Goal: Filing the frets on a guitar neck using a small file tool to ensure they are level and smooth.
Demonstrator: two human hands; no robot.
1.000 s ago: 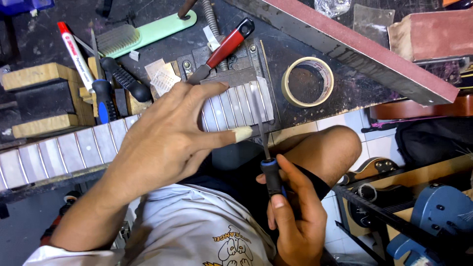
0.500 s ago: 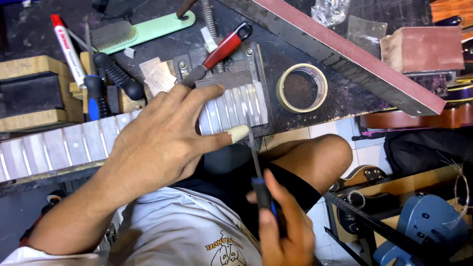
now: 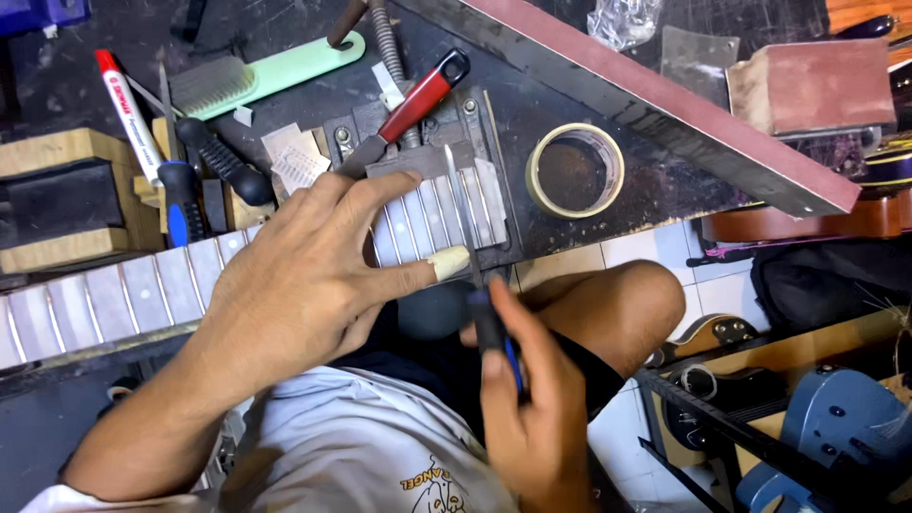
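The left hand [image 3: 304,275] lay flat, fingers spread, pressing on the guitar fretboard [image 3: 161,280], its taped thumb tip near the end frets. The right hand [image 3: 532,399] was closed around the dark handle of a slim file [image 3: 464,214], whose blade lay across the masked strips at the fretboard's end. The fretboard ran along the front edge of the desk [image 3: 608,95]. Just beyond it lay a red-handled tool [image 3: 418,100], with a roll of masking tape [image 3: 575,171] to its right. A green-handled wire brush [image 3: 256,76] and a red-capped marker [image 3: 128,114] lay further back.
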